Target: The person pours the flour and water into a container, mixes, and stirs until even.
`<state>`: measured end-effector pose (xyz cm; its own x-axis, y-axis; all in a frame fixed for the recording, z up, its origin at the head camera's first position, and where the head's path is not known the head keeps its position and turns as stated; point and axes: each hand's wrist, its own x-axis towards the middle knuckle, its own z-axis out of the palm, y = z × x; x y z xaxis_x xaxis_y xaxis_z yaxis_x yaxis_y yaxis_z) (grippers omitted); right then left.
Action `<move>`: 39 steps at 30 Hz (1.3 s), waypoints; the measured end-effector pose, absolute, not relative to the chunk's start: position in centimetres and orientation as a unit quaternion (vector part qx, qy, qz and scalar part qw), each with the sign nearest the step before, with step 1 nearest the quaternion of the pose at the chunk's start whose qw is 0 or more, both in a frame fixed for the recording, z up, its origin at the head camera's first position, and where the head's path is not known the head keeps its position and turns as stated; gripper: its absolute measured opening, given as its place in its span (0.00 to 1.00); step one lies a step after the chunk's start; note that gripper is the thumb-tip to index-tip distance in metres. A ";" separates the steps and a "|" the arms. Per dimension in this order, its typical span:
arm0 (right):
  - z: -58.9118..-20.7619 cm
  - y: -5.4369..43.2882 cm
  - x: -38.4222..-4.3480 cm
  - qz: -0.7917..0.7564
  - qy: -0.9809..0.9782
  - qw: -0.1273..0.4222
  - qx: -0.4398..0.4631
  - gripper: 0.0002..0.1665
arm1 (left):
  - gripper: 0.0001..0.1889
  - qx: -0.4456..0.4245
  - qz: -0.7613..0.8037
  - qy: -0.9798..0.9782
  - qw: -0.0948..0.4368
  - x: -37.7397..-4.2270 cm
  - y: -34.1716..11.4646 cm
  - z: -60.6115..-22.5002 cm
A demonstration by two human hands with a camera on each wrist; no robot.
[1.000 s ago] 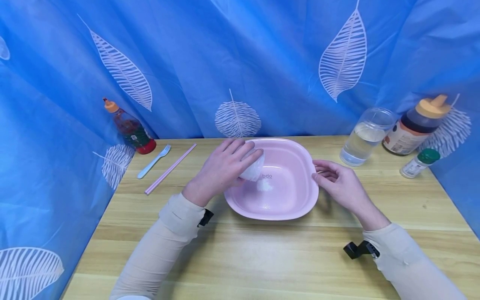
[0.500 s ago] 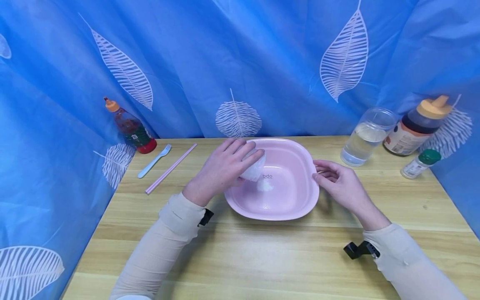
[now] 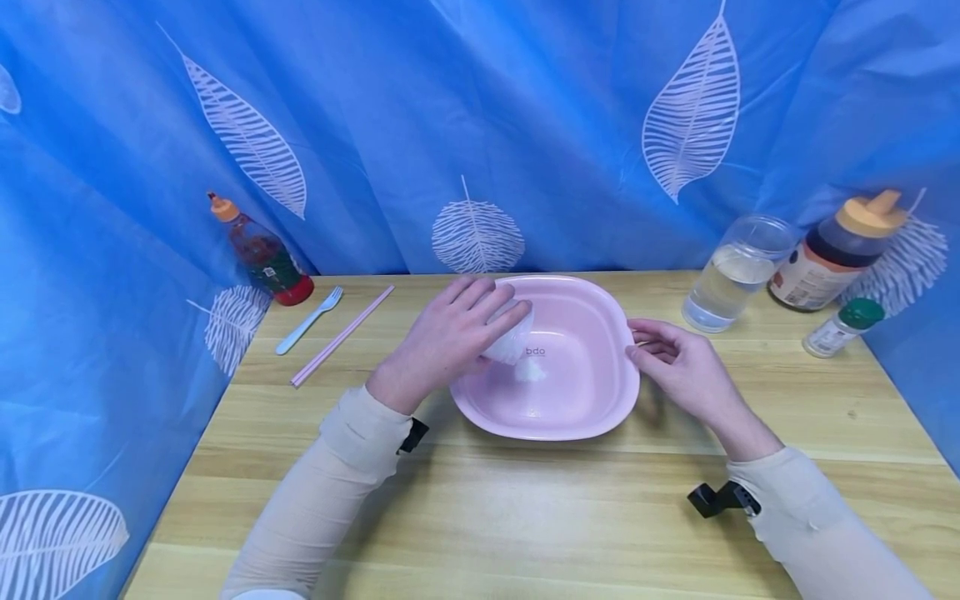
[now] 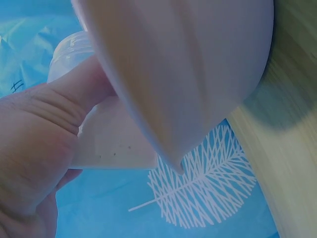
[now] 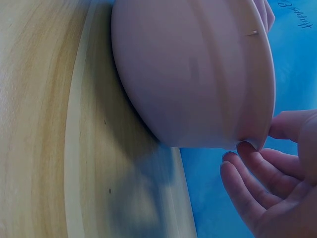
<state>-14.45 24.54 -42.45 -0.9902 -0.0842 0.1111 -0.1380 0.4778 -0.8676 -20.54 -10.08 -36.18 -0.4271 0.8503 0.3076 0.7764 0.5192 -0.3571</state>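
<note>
My left hand grips a clear plastic cup, tilted over the left side of a pink basin. In the left wrist view, the cup shows whitish contents along its wall, with the thumb across it and part of it hidden behind the basin's rim. A small patch of white, powder-like material lies on the basin floor beneath the cup's mouth. On the basin's right side, my right hand pinches the rim; thumb and fingertips meet it in the right wrist view.
Left of the basin lie pink chopsticks and a blue fork, near a red sauce bottle. At the back right stand a glass of clear liquid, a dark sauce bottle and a green-capped shaker. A blue curtain borders the table.
</note>
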 end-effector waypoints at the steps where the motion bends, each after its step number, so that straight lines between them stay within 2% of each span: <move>1: -42.4 24.6 -14.5 0.506 -0.860 0.027 0.064 0.28 | 0.49 -0.481 0.077 -0.843 0.229 -20.5 -10.1 -36.1; 19: -42.4 24.7 -14.4 0.510 -0.857 0.028 0.062 0.28 | 0.49 -0.472 0.045 -0.852 0.221 -20.8 -10.0 -36.2; 27: -42.3 24.8 -14.4 0.501 -0.863 0.024 0.058 0.29 | 0.49 -0.470 0.038 -0.860 0.195 -21.1 -10.1 -36.4; 39: -42.5 24.8 -14.4 0.490 -0.870 0.030 0.056 0.27 | 0.50 -0.470 0.058 -0.858 0.197 -21.2 -10.2 -36.4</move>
<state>-14.39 24.76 -42.46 -0.9920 -0.0669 0.1073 -0.1264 0.5144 -0.8482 -21.15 -10.18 -36.41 -0.4805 0.8297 0.2841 0.7841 0.5516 -0.2847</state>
